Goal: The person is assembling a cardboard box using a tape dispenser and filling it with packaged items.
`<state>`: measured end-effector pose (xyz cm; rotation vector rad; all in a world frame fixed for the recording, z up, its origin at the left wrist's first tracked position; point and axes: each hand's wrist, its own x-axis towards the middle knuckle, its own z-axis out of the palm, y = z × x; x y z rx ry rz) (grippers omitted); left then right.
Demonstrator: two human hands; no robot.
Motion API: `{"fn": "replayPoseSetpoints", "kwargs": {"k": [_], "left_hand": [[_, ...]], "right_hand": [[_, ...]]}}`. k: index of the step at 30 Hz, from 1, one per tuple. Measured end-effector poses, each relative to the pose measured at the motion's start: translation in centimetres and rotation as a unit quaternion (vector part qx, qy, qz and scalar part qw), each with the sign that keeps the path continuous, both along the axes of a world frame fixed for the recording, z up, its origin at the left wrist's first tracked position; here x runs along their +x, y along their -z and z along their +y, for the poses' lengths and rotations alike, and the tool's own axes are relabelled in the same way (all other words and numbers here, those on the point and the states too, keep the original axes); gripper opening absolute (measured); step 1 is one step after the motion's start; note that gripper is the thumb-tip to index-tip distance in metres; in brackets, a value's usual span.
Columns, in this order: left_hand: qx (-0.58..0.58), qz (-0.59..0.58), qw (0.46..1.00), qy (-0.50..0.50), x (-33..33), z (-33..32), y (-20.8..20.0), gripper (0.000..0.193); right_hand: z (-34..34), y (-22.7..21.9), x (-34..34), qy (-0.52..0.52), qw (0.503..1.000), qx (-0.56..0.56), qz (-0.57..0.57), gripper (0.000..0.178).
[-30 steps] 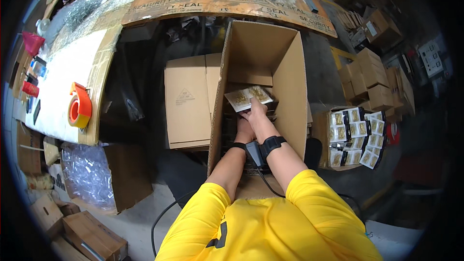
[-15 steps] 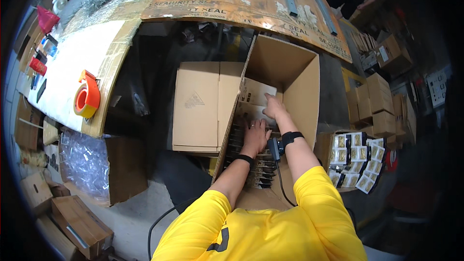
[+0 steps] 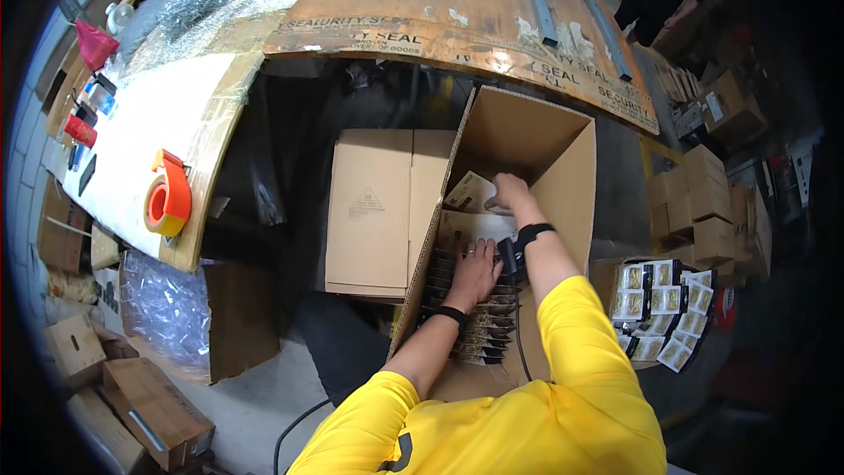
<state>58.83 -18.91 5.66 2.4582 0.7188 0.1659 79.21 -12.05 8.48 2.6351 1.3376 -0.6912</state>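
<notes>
Head view: flat pale packets [image 3: 470,193] stacked inside open carton [image 3: 563,167].

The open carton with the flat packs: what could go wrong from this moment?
The right hand grips only the edge of one flat pack, so it might slip or bend. The left hand presses on the upright row of packs; these could tip or crease. The carton flap leans toward the arms and may snag.
</notes>
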Motion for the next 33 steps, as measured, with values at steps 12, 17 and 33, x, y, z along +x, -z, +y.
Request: {"fn": "replayPoseSetpoints", "kwargs": {"k": [12,17,33], "left_hand": [[-0.024,-0.195,0.979,-0.063,0.2,0.5,1.6,0.058],[0.06,-0.093,0.984,-0.143,-1.3,1.2,0.7,0.047],[-0.035,-0.234,0.962,-0.137,-0.9,1.4,1.2,0.049]], "right_hand": [[-0.3,-0.9,-2.1,-0.121,0.985,-0.096,0.075,0.035],[1.0,-2.6,-6.2,-0.167,0.972,-0.133,0.1,0.027],[-4.9,2.0,-1.9,0.063,0.943,0.083,0.315,0.04]]}}
